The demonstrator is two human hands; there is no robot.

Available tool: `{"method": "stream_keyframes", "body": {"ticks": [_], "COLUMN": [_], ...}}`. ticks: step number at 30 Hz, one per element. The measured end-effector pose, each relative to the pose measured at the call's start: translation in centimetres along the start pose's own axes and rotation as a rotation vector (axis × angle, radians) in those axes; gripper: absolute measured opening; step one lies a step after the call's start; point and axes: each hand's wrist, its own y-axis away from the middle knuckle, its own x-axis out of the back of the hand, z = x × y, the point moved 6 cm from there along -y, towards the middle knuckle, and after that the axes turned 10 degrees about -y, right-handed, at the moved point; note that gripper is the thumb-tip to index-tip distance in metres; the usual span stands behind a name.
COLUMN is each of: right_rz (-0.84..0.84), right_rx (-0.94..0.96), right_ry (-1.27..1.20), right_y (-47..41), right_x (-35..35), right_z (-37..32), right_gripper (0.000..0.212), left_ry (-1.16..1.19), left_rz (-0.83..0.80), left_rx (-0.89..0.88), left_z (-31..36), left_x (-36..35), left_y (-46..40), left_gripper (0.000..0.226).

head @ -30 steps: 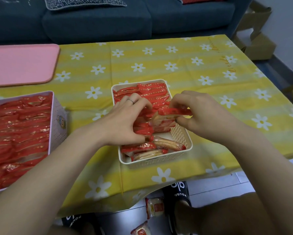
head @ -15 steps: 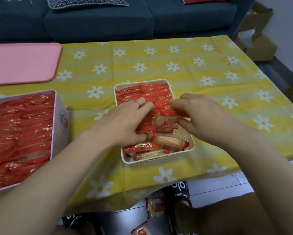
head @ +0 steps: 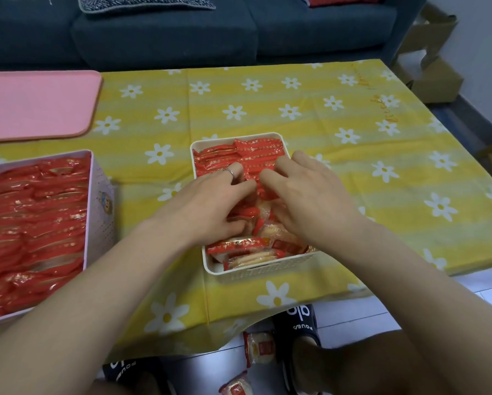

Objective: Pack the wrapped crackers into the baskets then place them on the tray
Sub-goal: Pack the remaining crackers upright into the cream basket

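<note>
We see both hands down inside the white basket, which sits on the yellow flowered tabletop near its front edge. The left hand has its fingers curled among the red wrapped crackers that fill the basket; the right hand lies over them with fingers bent, and we cannot tell whether it grips one. A larger box of crackers stands at left, the pink tray behind it.
</note>
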Motion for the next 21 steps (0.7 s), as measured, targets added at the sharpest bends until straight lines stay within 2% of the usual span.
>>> {"method": "stream_keyframes", "body": {"ticks": [5,8,12,16,21], "right_rz": [-0.166,-0.201,-0.194,-0.341,-0.349], "right_rx": [-0.058,-0.100,-0.115,-0.122,-0.150], "right_ry": [-0.267,-0.370,-0.429,-0.442,-0.380], "right_y": [0.3,0.0,0.6,1.7,1.6], "right_x": [-2.6,-2.6,-1.1,-1.3,-1.6], "right_z": [0.3,0.7,0.7,-0.5,-0.5], "right_gripper": [0.018,0.021,0.007,0.017,0.039], "left_ry": [0.009,0.002,0.006,0.001,-0.005], "left_rz": [0.008,0.010,0.004,-0.015,0.009], "left_rx": [0.020,0.020,0.026,0.039,0.049], "left_z": [-0.1,-0.1,-0.2,-0.1,-0.1], "left_x": [0.1,-0.1,0.0,0.1,0.1], "left_y": [0.0,0.0,0.0,0.0,0.0], "left_gripper": [0.039,0.040,0.042,0.042,0.044]}}
